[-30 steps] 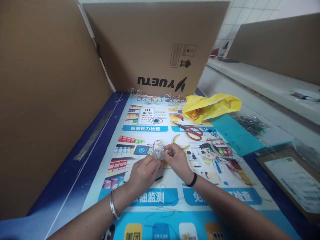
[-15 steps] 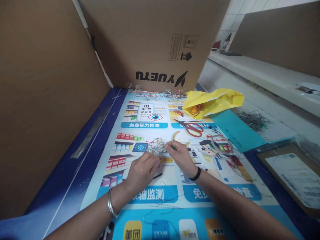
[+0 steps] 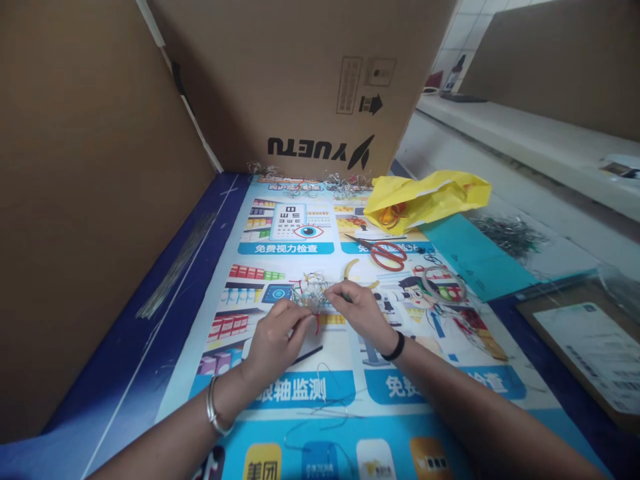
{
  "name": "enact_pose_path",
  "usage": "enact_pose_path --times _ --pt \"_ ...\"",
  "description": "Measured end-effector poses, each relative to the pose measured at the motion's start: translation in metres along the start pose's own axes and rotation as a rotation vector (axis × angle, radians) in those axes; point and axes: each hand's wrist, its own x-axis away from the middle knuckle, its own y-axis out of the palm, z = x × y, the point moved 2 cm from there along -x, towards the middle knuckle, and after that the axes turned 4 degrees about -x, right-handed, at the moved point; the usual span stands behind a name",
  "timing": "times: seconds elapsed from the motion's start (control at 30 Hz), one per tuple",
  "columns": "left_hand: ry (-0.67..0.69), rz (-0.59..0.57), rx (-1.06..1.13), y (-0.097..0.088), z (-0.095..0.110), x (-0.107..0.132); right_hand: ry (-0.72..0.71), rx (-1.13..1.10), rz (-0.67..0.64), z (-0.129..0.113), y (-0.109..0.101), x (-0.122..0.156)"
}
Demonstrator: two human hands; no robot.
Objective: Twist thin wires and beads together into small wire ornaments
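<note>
- Pinching at the tangled wire ball (image 3: 309, 288), left hand (image 3: 277, 333) and right hand (image 3: 357, 308) with fingertips narrowed, likely steadying springy strands!
- It's left of the red-handled scissors (image 3: 390, 257), nearer the wearer; those scissors seem parked within easy reach.
- Under the scissors, a printed poster (image 3: 260, 427); beyond, a YUETU cardboard panel (image 3: 260, 80).

From the person's head, the single view faces forward and down over the printed sheet (image 3: 280, 427); the forearms (image 3: 475, 413) run in from the bottom edge, close to the lens; the left hand (image 3: 275, 333) and right hand (image 3: 360, 310) sit below mid-frame, at middle range; the cardboard panel (image 3: 300, 80) stands farther off, top cropped.
</note>
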Motion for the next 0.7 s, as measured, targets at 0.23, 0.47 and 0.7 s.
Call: enact_pose_path --times 0.23,0.47,0.7 --pt "-0.052 0.014 0.052 -0.002 -0.003 -0.002 -0.169 0.099 -0.007 -0.004 0.001 0.001" --pt "-0.058 0.000 0.065 -0.004 0.000 -0.004 -0.152 0.188 -0.007 -0.002 0.006 0.006" --pt "-0.061 -0.016 0.108 -0.007 0.004 -0.006 -0.096 0.202 0.058 -0.004 0.010 0.009"
